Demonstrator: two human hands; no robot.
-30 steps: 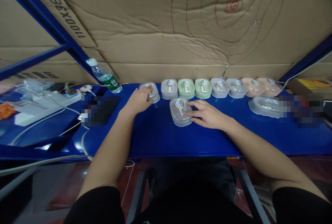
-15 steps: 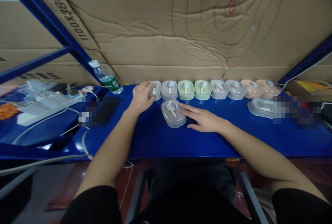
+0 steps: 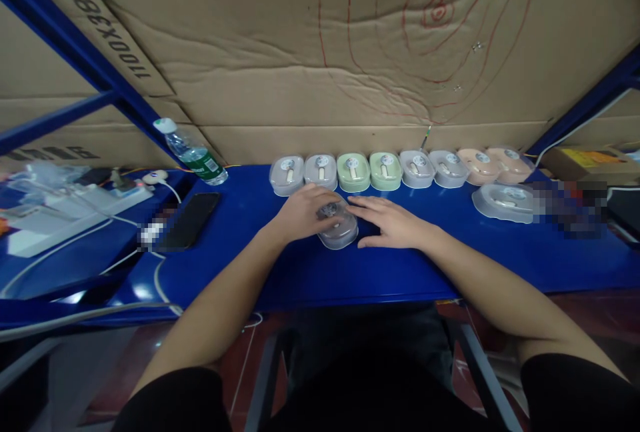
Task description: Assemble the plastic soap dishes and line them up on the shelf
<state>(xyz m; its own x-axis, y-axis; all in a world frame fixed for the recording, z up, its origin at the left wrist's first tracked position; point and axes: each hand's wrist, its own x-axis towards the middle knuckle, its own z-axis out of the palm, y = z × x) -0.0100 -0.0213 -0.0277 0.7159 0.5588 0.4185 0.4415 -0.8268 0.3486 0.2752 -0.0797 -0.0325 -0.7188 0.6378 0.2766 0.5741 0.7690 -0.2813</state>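
A grey plastic box with a clear lid (image 3: 341, 237) sits on the blue table in front of me. My left hand (image 3: 304, 213) reaches over its left side, fingers apart, covering part of the lid. On the right, my right hand (image 3: 393, 223) has its fingers stretched out, the tips close to the box's edge; whether they touch it I cannot tell. Behind it runs a row of similar lidded boxes, including a grey box (image 3: 287, 176) at the left end, a green box (image 3: 353, 173) and a peach box (image 3: 481, 167).
Another grey box (image 3: 503, 203) lies in front of the row's right end. At the left are a water bottle (image 3: 197, 160), a black phone (image 3: 193, 220) and a white power strip (image 3: 90, 215) with cables. A cardboard sheet (image 3: 250, 39) backs the table.
My left hand has moved right and nearer, from the row's leftmost grey box to the front grey box. My right hand stays beside that box. The view has shifted slightly.
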